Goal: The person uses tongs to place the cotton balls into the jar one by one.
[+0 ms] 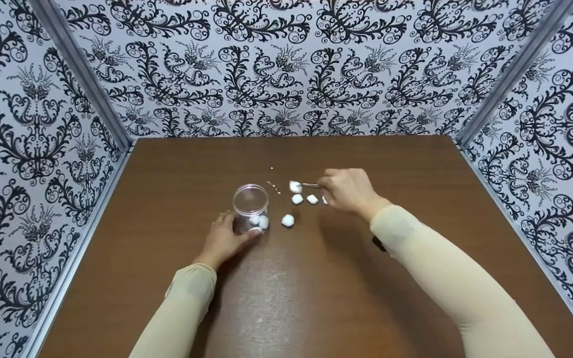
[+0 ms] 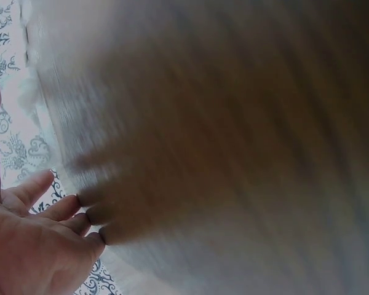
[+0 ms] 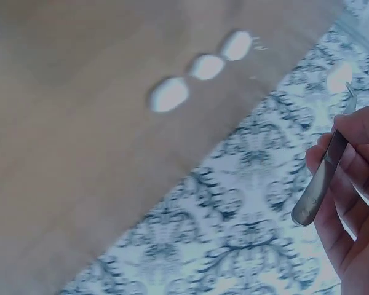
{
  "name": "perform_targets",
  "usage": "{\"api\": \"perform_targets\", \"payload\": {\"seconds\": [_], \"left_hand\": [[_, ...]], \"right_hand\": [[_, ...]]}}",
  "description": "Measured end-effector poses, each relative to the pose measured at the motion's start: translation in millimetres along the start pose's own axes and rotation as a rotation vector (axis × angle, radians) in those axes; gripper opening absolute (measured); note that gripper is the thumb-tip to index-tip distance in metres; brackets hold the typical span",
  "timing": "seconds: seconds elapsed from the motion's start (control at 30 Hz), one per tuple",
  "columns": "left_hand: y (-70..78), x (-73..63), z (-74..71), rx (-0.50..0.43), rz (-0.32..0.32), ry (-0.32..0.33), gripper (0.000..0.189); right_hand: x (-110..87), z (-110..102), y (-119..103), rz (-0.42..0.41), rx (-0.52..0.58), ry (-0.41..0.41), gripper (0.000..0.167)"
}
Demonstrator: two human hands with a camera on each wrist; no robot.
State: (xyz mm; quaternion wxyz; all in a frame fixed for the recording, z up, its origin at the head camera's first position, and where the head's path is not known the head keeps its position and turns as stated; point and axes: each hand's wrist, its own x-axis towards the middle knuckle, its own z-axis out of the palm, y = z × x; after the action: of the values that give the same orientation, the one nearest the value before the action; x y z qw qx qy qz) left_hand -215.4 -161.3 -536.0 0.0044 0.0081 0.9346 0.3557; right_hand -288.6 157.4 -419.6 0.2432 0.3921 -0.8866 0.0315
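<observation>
My left hand (image 1: 224, 241) holds a clear round jar (image 1: 250, 214), thumb on the near side and fingers on the far left. Through its wall several white cotton balls (image 1: 263, 222) show at the bottom. Fingertips of that hand (image 2: 43, 246) appear in the left wrist view, with blurred white cotton beyond. My right hand (image 1: 348, 191) pinches metal tweezers (image 3: 323, 178), whose tips point left toward the jar. At those tips is a cotton ball (image 3: 339, 77), seen above the table in the right wrist view.
Loose cotton balls (image 1: 312, 199) lie in a short row below the tweezers, one partly behind the right hand. A single cotton ball (image 1: 288, 220) sits right of the jar. Small pale bits (image 1: 274, 187) are scattered behind it. Patterned walls (image 1: 286, 69) enclose the brown table (image 1: 286, 298).
</observation>
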Motion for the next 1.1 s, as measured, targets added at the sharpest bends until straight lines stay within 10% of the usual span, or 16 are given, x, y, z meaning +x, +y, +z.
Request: {"api": "perform_targets", "payload": {"seconds": [0.4,1.1], "left_hand": [[-2.3,1.1,1.4,0.015,0.018,0.032,0.090],[-1.1,0.9,1.1,-0.017,0.004,0.026,0.087]], "right_hand": [[45.8,-4.4,-50.8,-0.086,0.039,-0.013,0.012],[48.1,11.4,-66.1,-0.149,0.023,-0.025,0.010]]}}
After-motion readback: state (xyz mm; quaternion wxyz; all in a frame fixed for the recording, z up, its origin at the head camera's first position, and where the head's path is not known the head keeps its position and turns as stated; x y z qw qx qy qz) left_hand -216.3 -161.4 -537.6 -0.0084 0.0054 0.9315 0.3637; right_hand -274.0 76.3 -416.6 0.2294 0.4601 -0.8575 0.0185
